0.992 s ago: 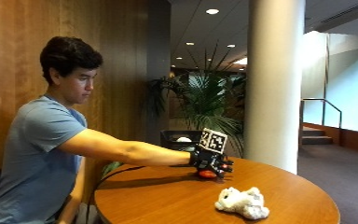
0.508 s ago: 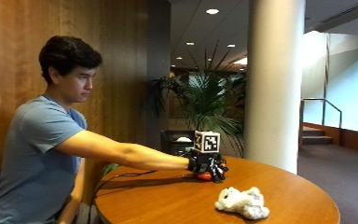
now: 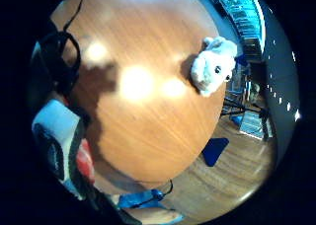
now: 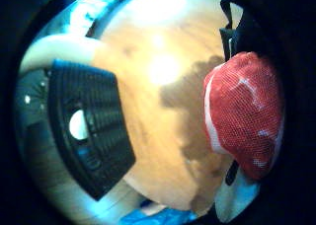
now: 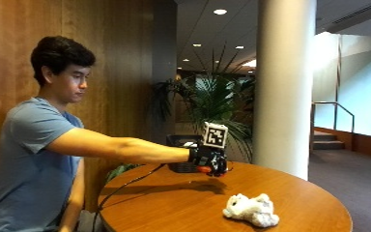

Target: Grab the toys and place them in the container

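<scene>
Two toys here: the gloved right hand [image 5: 209, 159] grips one red toy [image 4: 244, 114] above the round table [image 5: 173, 203], near the one black container [image 5: 182, 153], one white plush [image 5: 251, 210] lying right

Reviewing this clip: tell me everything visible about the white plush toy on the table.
The white plush toy is a small, fluffy soft animal with fuzzy pale fabric; the little finger side palm view shows a dark eye and rounded ears or limbs. It lies slumped on the round wooden table, near the edge, resting on the tabletop alone. Nothing else touches it: the gloved right hand is raised over the table's far side, apart from it, holding a red toy.
</scene>
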